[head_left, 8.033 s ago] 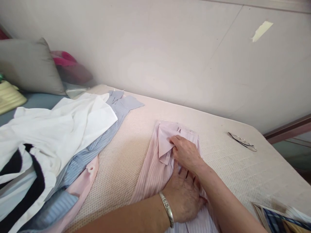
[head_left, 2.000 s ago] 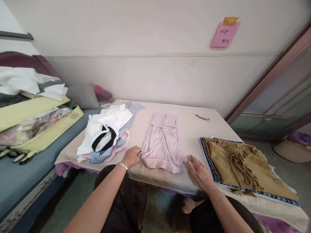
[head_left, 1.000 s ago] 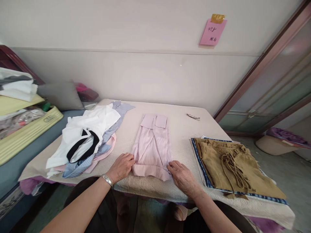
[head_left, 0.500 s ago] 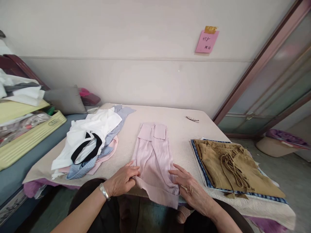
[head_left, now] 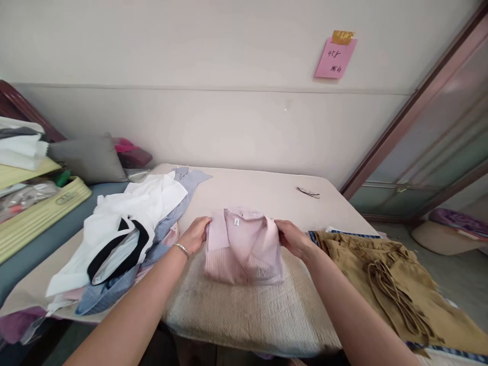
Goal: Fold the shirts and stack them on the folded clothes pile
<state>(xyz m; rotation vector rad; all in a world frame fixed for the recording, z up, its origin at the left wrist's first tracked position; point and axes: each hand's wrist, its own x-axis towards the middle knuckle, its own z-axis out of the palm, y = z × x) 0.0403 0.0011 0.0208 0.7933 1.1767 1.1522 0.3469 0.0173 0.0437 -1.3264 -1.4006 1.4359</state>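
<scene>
A pale pink ribbed shirt, folded into a compact rectangle, lies at the middle of the padded table. Its V neckline faces up, with a small white label showing inside the collar. My left hand, with a silver bracelet at the wrist, grips the shirt's upper left edge. At the upper right edge, my right hand pinches the fabric. Both thumbs and fingertips are partly hidden against the cloth.
White, blue and pink clothes lie heaped on the left. Folded brown trousers with a drawstring top a stack on the right. Eyeglasses rest towards the back. A pink note is taped to the wall.
The long pink shirt has been folded up into a shorter bundle, with its neckline now on top. Both hands have moved from its near end up to its far corners.
</scene>
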